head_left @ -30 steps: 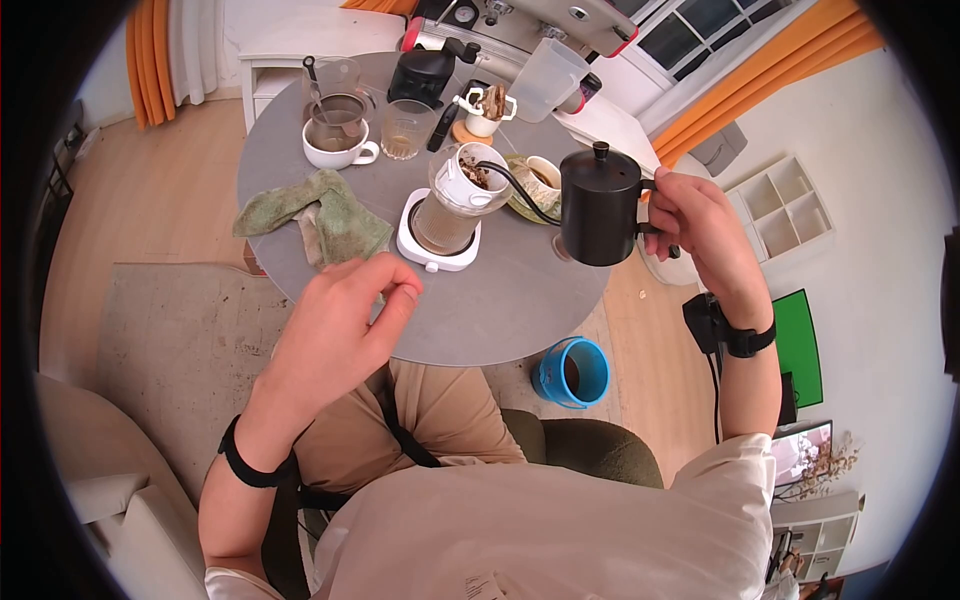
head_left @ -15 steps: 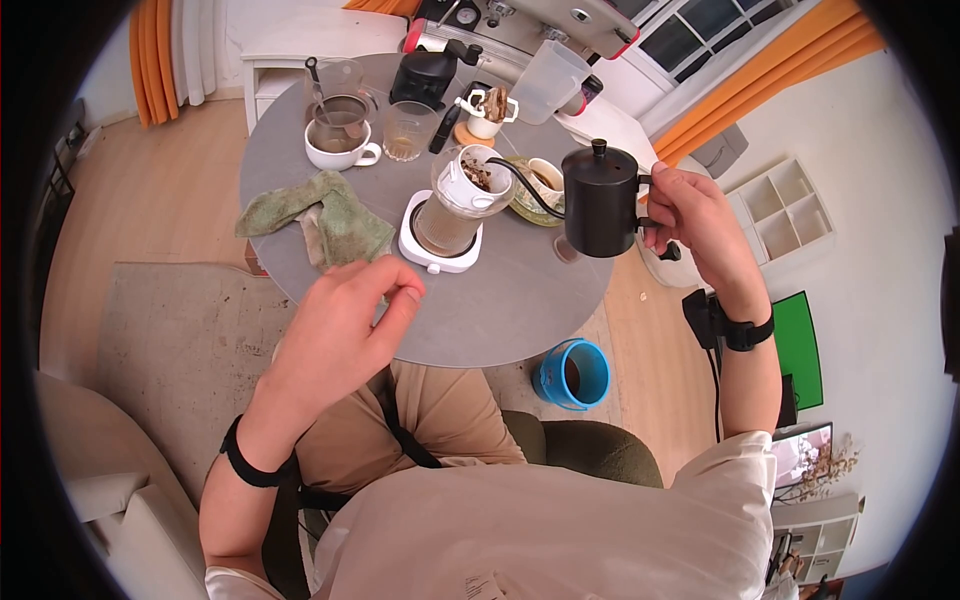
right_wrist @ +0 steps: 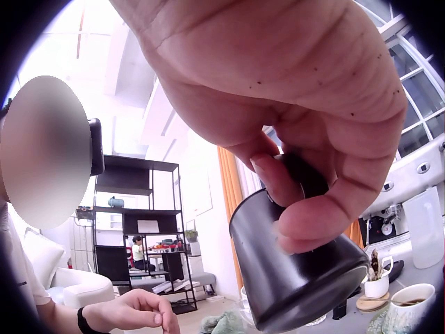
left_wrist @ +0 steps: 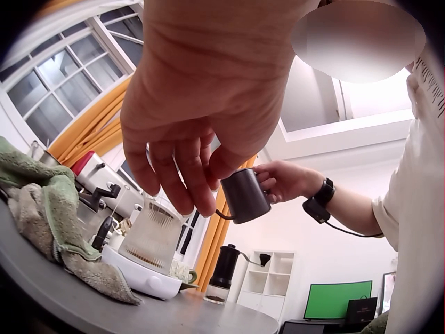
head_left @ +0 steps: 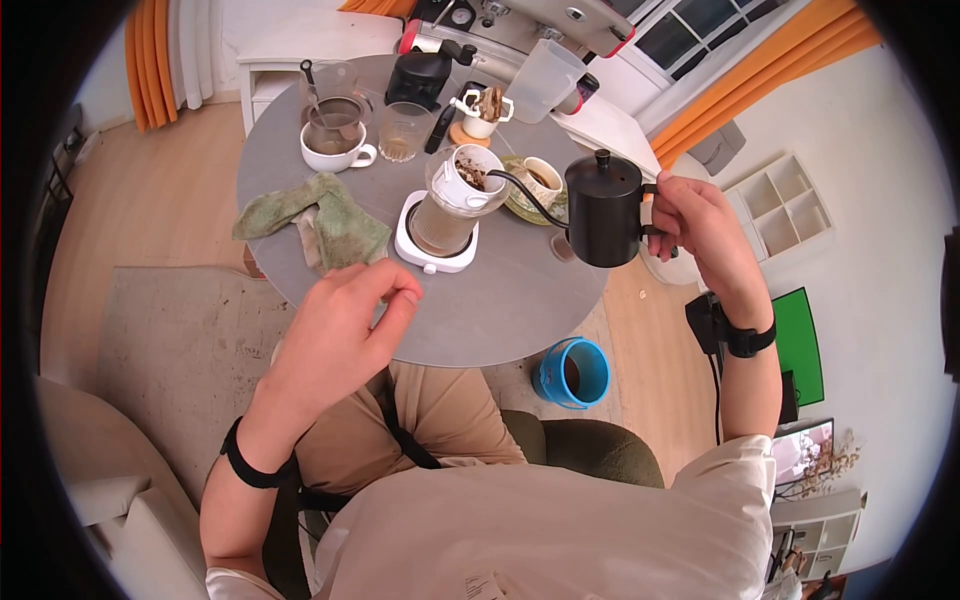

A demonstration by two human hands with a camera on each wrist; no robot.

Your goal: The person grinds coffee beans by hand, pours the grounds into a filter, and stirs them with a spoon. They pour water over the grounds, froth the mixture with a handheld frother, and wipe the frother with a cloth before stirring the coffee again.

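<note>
My right hand (head_left: 700, 225) grips the handle of a black gooseneck kettle (head_left: 604, 210), held up over the table's right side. The spout tip is at the rim of a white dripper (head_left: 468, 190) with brown grounds inside. That dripper sits on a glass server (head_left: 440, 225), which stands on a white scale-like base (head_left: 437, 263). My left hand (head_left: 340, 325) hovers at the near table edge, holding nothing, with its fingers loosely bent, close to a green cloth (head_left: 345, 222). In the right wrist view the fingers curl round the kettle's handle (right_wrist: 302, 174).
On the grey table (head_left: 480, 320) are a white cup (head_left: 335, 157) under a strainer, a glass (head_left: 400, 135), a patterned cup (head_left: 540, 178) on a saucer and a small white cup (head_left: 481, 125). A blue bucket (head_left: 592, 372) stands on the floor to the right.
The kettle rose slightly half a second ago and is now lower again, a little further right than at first. My left hand has stayed almost still.
</note>
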